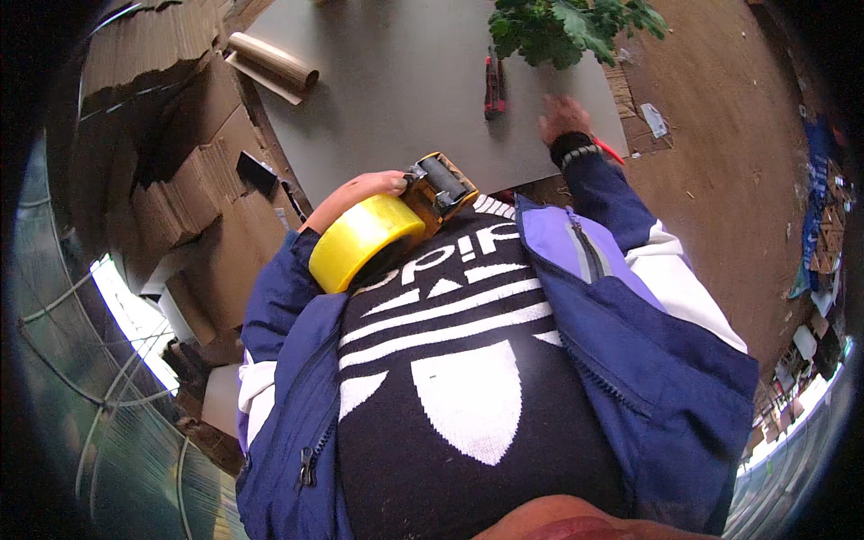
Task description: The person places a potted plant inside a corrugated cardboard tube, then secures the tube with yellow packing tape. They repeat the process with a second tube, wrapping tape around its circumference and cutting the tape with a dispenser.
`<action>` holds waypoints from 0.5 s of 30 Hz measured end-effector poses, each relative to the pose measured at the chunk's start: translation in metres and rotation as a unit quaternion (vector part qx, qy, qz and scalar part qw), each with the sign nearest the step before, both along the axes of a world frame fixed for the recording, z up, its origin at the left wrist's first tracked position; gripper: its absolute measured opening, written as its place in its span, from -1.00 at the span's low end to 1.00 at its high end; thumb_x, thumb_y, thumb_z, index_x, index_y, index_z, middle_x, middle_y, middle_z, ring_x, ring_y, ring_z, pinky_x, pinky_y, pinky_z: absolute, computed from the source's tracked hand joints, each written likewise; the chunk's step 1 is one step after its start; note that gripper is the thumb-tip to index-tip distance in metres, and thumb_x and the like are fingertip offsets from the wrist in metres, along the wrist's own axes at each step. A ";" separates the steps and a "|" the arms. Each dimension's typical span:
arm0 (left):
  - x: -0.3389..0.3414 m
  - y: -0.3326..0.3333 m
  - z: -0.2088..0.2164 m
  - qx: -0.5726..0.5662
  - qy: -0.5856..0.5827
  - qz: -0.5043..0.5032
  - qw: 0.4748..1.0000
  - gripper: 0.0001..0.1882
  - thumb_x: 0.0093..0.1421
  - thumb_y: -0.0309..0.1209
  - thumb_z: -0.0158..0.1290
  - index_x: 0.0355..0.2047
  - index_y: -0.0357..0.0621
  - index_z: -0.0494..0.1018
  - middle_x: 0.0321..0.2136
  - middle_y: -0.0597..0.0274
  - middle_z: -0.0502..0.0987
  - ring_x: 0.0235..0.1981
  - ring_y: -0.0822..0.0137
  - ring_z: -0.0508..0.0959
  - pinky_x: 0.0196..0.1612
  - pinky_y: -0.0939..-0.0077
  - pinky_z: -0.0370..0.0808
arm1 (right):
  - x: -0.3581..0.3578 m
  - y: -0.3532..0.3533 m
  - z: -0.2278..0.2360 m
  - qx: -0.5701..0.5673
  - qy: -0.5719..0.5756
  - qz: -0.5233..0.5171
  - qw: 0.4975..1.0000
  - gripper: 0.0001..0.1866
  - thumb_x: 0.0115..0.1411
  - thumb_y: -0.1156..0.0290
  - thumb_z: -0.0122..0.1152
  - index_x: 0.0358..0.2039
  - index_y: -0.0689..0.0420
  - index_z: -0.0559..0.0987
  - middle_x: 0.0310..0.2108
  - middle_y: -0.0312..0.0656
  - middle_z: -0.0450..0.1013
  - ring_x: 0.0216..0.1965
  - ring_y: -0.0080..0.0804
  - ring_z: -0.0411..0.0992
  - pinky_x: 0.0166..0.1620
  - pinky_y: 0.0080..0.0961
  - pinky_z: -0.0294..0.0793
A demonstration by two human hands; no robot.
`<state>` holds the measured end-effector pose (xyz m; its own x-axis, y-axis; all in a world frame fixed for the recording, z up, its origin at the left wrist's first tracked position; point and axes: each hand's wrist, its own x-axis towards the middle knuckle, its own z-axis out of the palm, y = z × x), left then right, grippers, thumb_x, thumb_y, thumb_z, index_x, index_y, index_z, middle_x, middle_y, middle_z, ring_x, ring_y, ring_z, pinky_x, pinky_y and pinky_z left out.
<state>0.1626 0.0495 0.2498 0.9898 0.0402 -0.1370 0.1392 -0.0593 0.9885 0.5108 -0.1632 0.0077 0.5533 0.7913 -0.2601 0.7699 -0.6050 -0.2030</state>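
Note:
My left hand [358, 189] is closed on a tape dispenser [441, 186] with an orange-yellow frame and a dark roller. Its wide yellow tape roll [364, 241] sits close against my chest. On the right side of the grey tabletop, my right hand [565, 119] rests low with its fingers loosely apart, and I see nothing in it. A red and black utility knife [494, 85] lies a little to the left of that hand. By my right wrist a thin red thing [610, 150] pokes out, partly hidden by the sleeve.
The grey table [387, 99] bears a brown roll [274, 65] at its far left. A leafy green plant [576, 27] overhangs the far right edge. Folded cardboard stacks [184, 193] stand at the left. Brown floor [720, 180] with paper scraps stretches away on the right.

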 end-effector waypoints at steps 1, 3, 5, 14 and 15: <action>-0.003 0.001 -0.003 0.022 -0.030 -0.002 0.999 -0.50 0.25 -0.50 0.11 0.21 -0.09 0.34 0.21 0.05 0.40 0.25 0.10 0.38 0.30 0.29 0.32 | -0.012 0.019 0.000 0.047 0.030 0.010 0.998 -0.46 0.16 0.09 0.29 0.11 -0.01 0.44 -0.02 -0.05 0.43 0.05 0.00 0.40 0.09 -0.03 0.40; -0.010 0.002 -0.013 0.035 -0.057 -0.002 0.998 -0.51 0.27 -0.48 0.09 0.22 -0.07 0.34 0.20 0.03 0.40 0.25 0.08 0.37 0.30 0.25 0.31 | -0.031 0.060 -0.002 0.057 0.072 0.000 0.996 -0.34 0.14 0.02 0.31 0.19 0.00 0.37 0.02 0.00 0.40 0.07 0.06 0.39 0.12 -0.01 0.40; -0.016 0.004 -0.027 -0.022 -0.033 0.002 0.999 -0.52 0.28 -0.48 0.07 0.22 -0.07 0.34 0.20 0.04 0.41 0.25 0.07 0.38 0.29 0.26 0.32 | -0.044 0.097 -0.007 0.020 0.103 -0.057 0.993 -0.16 0.10 -0.10 0.35 0.28 0.01 0.26 0.13 0.06 0.31 0.14 0.09 0.36 0.13 -0.04 0.42; -0.026 0.012 0.024 -0.102 0.199 0.066 0.973 -0.60 0.31 -0.50 0.00 0.15 -0.02 0.41 0.16 0.05 0.43 0.19 0.04 0.41 0.25 0.30 0.34 | -0.031 0.112 0.014 -0.034 0.517 -0.077 0.852 -0.43 0.07 0.29 0.36 0.10 0.13 0.47 -0.11 -0.13 0.53 -0.15 -0.25 0.56 -0.07 -0.27 0.57; -0.019 0.011 0.040 -0.047 0.179 0.041 0.982 -0.63 0.31 -0.49 -0.01 0.13 -0.03 0.44 0.16 0.05 0.44 0.17 0.04 0.42 0.25 0.31 0.35 | -0.033 0.099 0.038 0.066 0.641 -0.068 0.762 -0.47 0.12 0.31 0.32 0.10 0.14 0.45 -0.17 -0.17 0.52 -0.22 -0.34 0.53 -0.13 -0.34 0.55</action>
<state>0.1440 0.0610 0.2896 0.8715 0.0878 -0.4825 0.4793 0.0558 0.8759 0.4778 -0.0641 0.0456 -0.0084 0.8159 -0.5781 -0.1799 -0.5700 -0.8017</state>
